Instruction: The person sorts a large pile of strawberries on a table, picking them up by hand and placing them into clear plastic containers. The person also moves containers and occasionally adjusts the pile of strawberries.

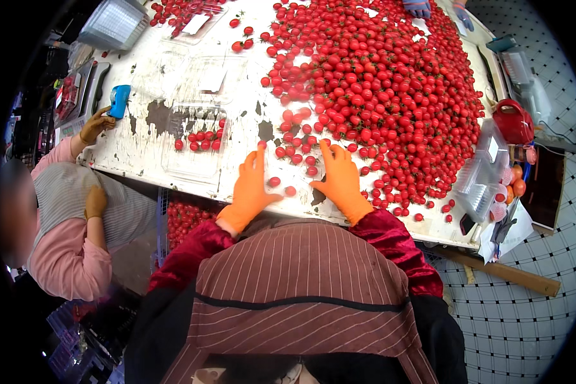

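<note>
My left hand (pixel 250 189), in an orange glove, is held over the white worktable (pixel 240 115) with thumb and fingers apart. One cherry tomato (pixel 262 144) shows at its fingertips; whether they touch cannot be told. My right hand (pixel 342 181), gloved alike, is spread at the near edge of a large heap of cherry tomatoes (pixel 389 91), its fingertips close to some of them. Between my hands lie several loose cherry tomatoes (pixel 296 159), two of them near the table's front edge. Left of my left hand stands a clear plastic container (pixel 192 163) with several cherry tomatoes inside.
At left a co-worker's gloved hand (pixel 97 126) is at a blue tape dispenser (pixel 120 101), near a scale (pixel 84 91). Stacked clear containers (pixel 113 24) stand far left. Other gloved hands (pixel 417 7) reach in at the back. Right are clear containers (pixel 477 185) and a red kettle (pixel 513 121).
</note>
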